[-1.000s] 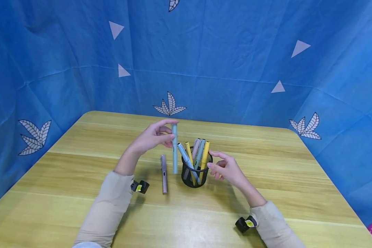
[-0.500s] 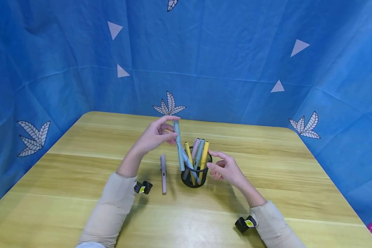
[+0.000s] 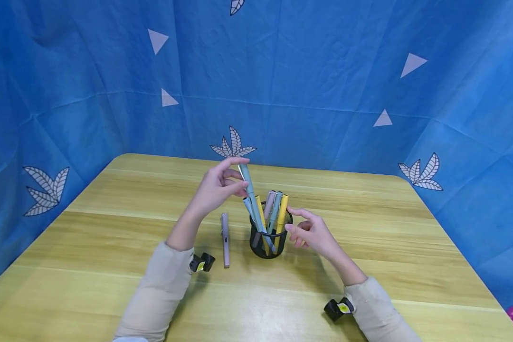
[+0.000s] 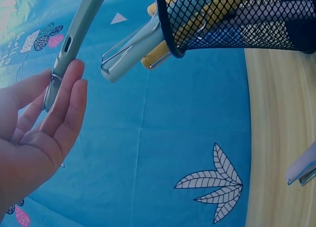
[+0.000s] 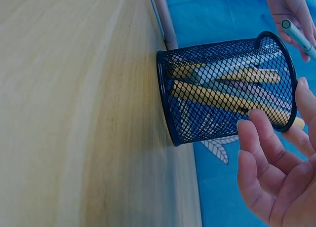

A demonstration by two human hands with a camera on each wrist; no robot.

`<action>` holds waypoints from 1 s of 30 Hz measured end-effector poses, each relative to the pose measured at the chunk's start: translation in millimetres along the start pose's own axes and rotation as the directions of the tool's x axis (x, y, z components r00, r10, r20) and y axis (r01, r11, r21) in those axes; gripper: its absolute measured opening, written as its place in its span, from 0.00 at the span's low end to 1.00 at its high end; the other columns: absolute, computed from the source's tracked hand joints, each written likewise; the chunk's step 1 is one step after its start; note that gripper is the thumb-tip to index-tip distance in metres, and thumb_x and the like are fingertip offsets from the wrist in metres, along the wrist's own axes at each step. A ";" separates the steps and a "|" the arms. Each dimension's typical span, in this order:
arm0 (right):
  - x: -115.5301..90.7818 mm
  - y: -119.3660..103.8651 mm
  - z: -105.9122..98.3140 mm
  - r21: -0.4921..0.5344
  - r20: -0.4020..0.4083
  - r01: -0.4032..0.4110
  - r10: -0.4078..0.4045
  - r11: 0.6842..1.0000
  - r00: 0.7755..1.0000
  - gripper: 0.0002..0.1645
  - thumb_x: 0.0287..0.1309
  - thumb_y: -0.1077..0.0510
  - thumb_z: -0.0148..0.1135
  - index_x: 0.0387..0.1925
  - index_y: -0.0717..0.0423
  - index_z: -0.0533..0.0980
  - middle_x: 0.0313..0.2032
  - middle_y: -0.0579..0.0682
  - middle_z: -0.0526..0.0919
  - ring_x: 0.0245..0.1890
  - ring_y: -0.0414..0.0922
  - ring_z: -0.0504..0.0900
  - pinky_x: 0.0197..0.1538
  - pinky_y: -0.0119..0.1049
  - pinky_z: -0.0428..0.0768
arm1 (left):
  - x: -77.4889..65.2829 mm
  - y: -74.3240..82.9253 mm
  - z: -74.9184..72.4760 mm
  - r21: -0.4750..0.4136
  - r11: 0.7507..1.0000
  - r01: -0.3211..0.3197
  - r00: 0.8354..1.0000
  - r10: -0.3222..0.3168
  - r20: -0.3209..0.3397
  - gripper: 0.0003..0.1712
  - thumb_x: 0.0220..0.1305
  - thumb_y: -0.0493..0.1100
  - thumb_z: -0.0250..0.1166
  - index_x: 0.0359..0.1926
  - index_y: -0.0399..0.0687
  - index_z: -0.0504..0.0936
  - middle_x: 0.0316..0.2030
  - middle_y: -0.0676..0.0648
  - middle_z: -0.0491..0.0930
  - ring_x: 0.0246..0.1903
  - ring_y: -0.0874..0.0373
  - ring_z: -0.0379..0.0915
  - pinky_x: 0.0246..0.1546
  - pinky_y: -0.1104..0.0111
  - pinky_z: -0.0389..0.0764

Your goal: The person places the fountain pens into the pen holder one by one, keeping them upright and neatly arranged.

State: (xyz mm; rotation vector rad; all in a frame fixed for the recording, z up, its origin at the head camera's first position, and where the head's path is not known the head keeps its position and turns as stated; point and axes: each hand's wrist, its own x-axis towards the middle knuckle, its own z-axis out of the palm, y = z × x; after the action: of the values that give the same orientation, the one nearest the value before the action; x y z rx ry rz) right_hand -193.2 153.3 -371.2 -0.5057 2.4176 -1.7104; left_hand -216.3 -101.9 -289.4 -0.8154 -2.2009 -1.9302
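My left hand [image 3: 215, 187] pinches a grey-green pen [image 4: 79, 32] near its clip end, with the index finger over its top. The pen slants down to the right; its lower end overlaps the opening of a black mesh pen holder [image 5: 224, 131] in the head view. In the right wrist view, that end [image 5: 286, 24] shows just outside the rim. The holder stands upright with several pens inside, among them a yellow pen [image 3: 283, 209] and a light blue one [image 3: 247, 204]. My right hand [image 3: 314, 232] has loosely bent fingers, thumb and index fingertip right at the holder's right rim.
A lilac pen [image 3: 225, 242] lies on the wooden table [image 3: 261, 304], left of the holder. A blue patterned cloth [image 3: 308, 85] hangs behind the table. Black wrist cameras [image 3: 335, 309] sit below both hands.
My left hand has moved slightly right and up, and the grey-green pen has gone from upright beside the holder to slanting over its opening. The right hand keeps its place.
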 end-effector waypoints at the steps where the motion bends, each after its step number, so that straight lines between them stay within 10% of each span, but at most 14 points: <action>1: -0.1 0.4 0.4 0.004 0.000 -0.002 0.002 1.000 1.000 0.30 0.57 0.56 0.58 0.61 0.59 0.63 0.22 0.67 0.77 0.17 0.48 0.75 0.21 0.48 0.75 | -0.6 -0.4 0.6 0.001 1.000 -0.004 1.000 0.004 -0.007 0.25 0.56 0.28 0.58 0.57 0.39 0.68 0.32 0.35 0.77 0.25 0.46 0.78 0.30 0.61 0.80; 30: 0.7 -0.1 -1.6 0.020 0.008 -0.011 0.011 1.000 1.000 0.30 0.58 0.56 0.57 0.61 0.59 0.62 0.20 0.62 0.77 0.17 0.48 0.75 0.19 0.45 0.75 | -2.7 -7.7 23.4 0.235 0.971 -0.052 0.998 0.055 -0.007 0.23 0.58 0.32 0.59 0.56 0.43 0.70 0.30 0.42 0.78 0.19 0.55 0.76 0.22 0.66 0.78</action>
State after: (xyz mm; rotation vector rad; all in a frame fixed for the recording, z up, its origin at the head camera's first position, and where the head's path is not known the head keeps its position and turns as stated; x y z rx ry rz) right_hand -194.3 154.5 -370.5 -0.4945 2.3911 -1.7236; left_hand -211.2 -81.0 -301.9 -0.8110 -2.3149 -1.6057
